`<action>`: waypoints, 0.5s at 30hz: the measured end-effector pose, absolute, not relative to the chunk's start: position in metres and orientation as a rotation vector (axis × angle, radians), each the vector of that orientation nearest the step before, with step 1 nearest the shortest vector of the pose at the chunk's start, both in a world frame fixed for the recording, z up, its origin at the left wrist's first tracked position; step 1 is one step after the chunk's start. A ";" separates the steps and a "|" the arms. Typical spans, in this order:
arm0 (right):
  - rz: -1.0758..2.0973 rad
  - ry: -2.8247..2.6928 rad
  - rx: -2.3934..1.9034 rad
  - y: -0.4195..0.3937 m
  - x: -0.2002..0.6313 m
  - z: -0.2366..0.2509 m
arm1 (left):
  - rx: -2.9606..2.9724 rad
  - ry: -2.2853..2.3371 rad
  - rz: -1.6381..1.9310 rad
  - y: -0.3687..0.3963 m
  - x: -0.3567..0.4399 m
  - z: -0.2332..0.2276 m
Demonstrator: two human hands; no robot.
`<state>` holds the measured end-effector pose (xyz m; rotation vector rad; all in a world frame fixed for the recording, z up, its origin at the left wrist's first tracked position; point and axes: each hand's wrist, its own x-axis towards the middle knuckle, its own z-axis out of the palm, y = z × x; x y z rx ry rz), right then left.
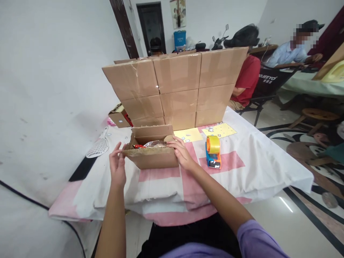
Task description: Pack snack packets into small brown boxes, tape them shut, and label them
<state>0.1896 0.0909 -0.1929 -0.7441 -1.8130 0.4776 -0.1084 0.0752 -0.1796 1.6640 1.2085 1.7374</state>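
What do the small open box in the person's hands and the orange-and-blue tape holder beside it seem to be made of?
The box looks like plain brown corrugated cardboard: matte, with a rough, fuzzy cut edge along its front flap. The tape holder looks like glossy moulded plastic, orange and blue, carrying a roll of yellowish, slightly see-through tape, probably plastic film. Both sit on a cloth-covered table.
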 end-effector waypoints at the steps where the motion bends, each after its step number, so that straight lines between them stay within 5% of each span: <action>1: 0.474 -1.816 -0.729 0.091 0.190 -0.193 | 1.654 1.234 1.706 0.077 -0.107 -0.179; 15: 0.634 -1.599 -0.935 0.116 0.184 -0.178 | 1.661 1.622 1.502 0.105 -0.090 -0.173</action>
